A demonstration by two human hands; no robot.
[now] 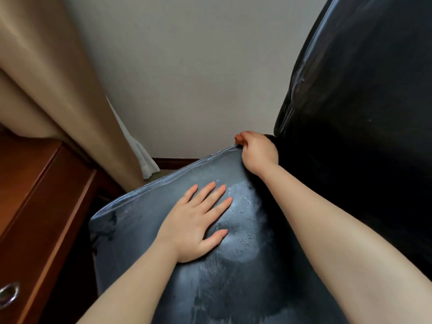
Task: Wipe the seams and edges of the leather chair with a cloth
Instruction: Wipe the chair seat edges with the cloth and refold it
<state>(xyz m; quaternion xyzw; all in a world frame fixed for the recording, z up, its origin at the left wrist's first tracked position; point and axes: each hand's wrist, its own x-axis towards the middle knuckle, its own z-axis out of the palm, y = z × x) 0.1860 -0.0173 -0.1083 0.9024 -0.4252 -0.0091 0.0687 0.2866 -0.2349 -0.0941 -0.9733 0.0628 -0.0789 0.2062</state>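
Note:
The black leather chair fills the middle and right: its seat [198,288] shows pale wet streaks, and its backrest [364,113] rises at the right. My left hand [196,223] lies flat on the seat with its fingers spread, holding nothing. My right hand [256,152] is clenched at the far seam of the seat edge [163,181], close to the backrest, with its fingertips pinched over that edge. No cloth is visible; anything inside the fist is hidden.
A brown wooden cabinet [35,202] with a metal ring pull [8,294] stands close on the left. Beige curtains [46,78] hang behind it, with a white curtain edge [142,155] beside them. A plain wall [187,78] and dark skirting lie beyond the seat.

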